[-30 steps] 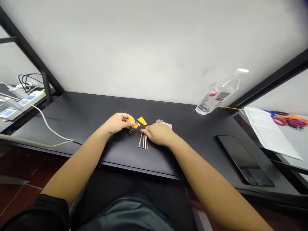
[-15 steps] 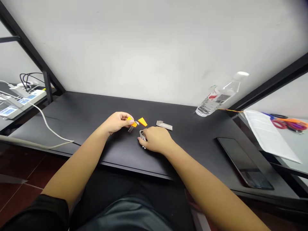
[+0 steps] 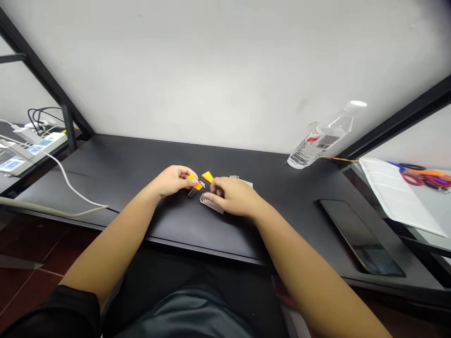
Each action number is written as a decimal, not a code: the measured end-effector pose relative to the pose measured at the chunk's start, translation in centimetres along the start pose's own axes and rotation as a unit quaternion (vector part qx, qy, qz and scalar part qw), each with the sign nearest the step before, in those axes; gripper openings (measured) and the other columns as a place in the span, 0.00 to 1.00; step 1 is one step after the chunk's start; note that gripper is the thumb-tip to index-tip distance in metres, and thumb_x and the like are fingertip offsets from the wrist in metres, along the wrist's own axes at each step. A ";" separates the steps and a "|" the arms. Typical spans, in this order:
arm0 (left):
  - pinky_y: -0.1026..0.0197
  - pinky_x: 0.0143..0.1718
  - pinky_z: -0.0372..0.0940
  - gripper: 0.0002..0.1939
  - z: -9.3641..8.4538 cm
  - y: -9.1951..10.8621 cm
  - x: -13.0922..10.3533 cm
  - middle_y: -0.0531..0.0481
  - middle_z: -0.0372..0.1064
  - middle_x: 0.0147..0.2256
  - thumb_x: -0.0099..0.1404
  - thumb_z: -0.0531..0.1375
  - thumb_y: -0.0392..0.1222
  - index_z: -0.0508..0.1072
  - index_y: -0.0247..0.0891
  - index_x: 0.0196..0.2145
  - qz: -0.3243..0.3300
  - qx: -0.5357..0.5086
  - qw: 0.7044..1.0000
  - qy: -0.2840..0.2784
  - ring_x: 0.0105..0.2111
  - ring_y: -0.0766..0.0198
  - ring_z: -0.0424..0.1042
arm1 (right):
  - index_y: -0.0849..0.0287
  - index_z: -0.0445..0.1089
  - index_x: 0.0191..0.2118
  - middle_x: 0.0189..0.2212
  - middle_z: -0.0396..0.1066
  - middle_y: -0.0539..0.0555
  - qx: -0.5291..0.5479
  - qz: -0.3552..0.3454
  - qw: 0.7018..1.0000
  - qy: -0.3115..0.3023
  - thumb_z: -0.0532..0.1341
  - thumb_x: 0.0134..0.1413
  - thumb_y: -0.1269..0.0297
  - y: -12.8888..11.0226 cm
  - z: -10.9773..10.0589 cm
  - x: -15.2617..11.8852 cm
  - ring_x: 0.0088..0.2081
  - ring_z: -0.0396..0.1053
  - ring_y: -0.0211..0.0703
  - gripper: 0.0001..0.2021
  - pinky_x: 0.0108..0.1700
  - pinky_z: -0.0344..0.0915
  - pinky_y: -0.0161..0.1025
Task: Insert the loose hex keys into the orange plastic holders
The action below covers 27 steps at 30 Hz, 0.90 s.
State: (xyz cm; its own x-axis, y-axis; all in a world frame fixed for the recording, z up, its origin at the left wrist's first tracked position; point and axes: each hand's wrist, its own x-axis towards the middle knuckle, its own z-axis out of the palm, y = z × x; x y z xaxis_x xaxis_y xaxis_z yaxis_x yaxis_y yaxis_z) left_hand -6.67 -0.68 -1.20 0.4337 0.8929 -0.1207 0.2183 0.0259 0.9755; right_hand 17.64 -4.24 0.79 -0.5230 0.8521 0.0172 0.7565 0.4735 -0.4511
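Observation:
My left hand (image 3: pixel 178 182) pinches an orange plastic hex key holder (image 3: pixel 195 183) between thumb and fingers. Thin hex keys (image 3: pixel 202 184) stick out of it on both sides, just above the table. My right hand (image 3: pixel 229 193) rests low over the table, its fingers curled and the thumb apart from them. Under its thumb lies a bundle of larger silver hex keys (image 3: pixel 212 204), partly covered by the hand. A second orange holder piece (image 3: pixel 207 176) lies just beyond the right fingertips. Another row of hex keys (image 3: pixel 244 180) is partly hidden behind the right hand.
On the black table (image 3: pixel 141 155) a water bottle (image 3: pixel 317 141) stands at the back right, with a phone (image 3: pixel 359 237) nearer me. A white packet (image 3: pixel 398 195) lies at the right edge. At the left are a power strip (image 3: pixel 33 152) and a white cable (image 3: pixel 66 180).
My right hand has shifted slightly up and right, and its fingers have come off the larger hex keys, which now lie turned and more in view. My left hand has barely moved.

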 end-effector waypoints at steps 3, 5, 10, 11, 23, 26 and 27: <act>0.54 0.46 0.71 0.20 0.3 0.1 -0.1 0.43 0.79 0.37 0.55 0.72 0.52 0.80 0.35 0.39 0.006 -0.009 1.000 -0.008 0.38 0.59 0.77 | 0.55 0.72 0.39 0.36 0.77 0.53 0.069 -0.003 0.997 0.037 0.56 0.67 0.49 -0.1 0.0 0.2 0.34 0.69 0.42 0.15 0.33 0.56 0.38; 0.54 0.46 0.71 0.20 0.4 0.3 -0.2 0.43 0.79 0.38 0.55 0.72 0.52 0.80 0.34 0.39 0.011 -0.017 1.000 -0.009 0.38 0.59 0.77 | 0.55 0.73 0.39 0.35 0.77 0.52 0.099 -0.009 0.994 0.040 0.56 0.67 0.51 -0.2 0.1 0.3 0.33 0.69 0.42 0.14 0.33 0.57 0.38; 0.54 0.46 0.72 0.21 1.0 0.3 -0.2 0.42 0.79 0.38 0.56 0.72 0.52 0.79 0.34 0.39 0.027 -0.021 0.999 -0.003 0.39 0.58 0.77 | 0.55 0.70 0.35 0.27 0.71 0.49 0.152 0.004 0.988 0.038 0.54 0.67 0.53 -0.4 0.9 0.5 0.27 0.63 0.40 0.15 0.31 0.56 0.38; 0.54 0.46 0.72 0.20 1.1 0.3 -0.1 0.42 0.79 0.38 0.55 0.72 0.52 0.79 0.34 0.39 0.028 -0.024 0.999 -0.002 0.39 0.58 0.77 | 0.56 0.69 0.34 0.26 0.70 0.49 0.158 0.007 0.986 0.044 0.53 0.67 0.53 -0.4 1.0 0.6 0.27 0.63 0.39 0.15 0.31 0.56 0.37; 0.57 0.44 0.72 0.19 2.3 0.1 -0.2 0.39 0.80 0.39 0.57 0.72 0.51 0.79 0.32 0.38 0.004 -0.055 0.996 -0.076 0.37 0.60 0.77 | 0.55 0.67 0.33 0.23 0.66 0.48 0.206 0.045 0.976 0.058 0.56 0.62 0.52 2.0 -1.9 0.0 0.26 0.61 0.40 0.13 0.30 0.56 0.38; 0.58 0.41 0.71 0.17 2.0 0.2 -0.3 0.42 0.79 0.35 0.56 0.72 0.49 0.79 0.33 0.36 -0.004 -0.032 0.995 -0.097 0.34 0.62 0.76 | 0.55 0.65 0.32 0.23 0.65 0.47 0.209 0.075 0.972 0.079 0.54 0.63 0.52 2.7 -2.4 -0.1 0.26 0.61 0.40 0.13 0.31 0.57 0.38; 0.59 0.40 0.71 0.17 1.8 0.3 -0.4 0.42 0.79 0.35 0.56 0.72 0.49 0.79 0.33 0.36 -0.006 -0.027 0.995 -0.101 0.33 0.62 0.76 | 0.54 0.64 0.32 0.23 0.65 0.47 0.205 0.085 0.972 0.078 0.53 0.64 0.53 3.1 -2.7 -0.2 0.26 0.61 0.40 0.13 0.31 0.57 0.38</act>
State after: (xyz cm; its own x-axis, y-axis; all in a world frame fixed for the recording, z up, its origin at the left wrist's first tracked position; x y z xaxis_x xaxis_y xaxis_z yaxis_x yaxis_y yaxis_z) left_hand -5.18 -1.84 -1.23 0.5994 0.7841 -0.1609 0.1794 0.0642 0.9817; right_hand 21.14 -2.33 1.81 -0.3140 0.9489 0.0319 0.5896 0.2212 -0.7768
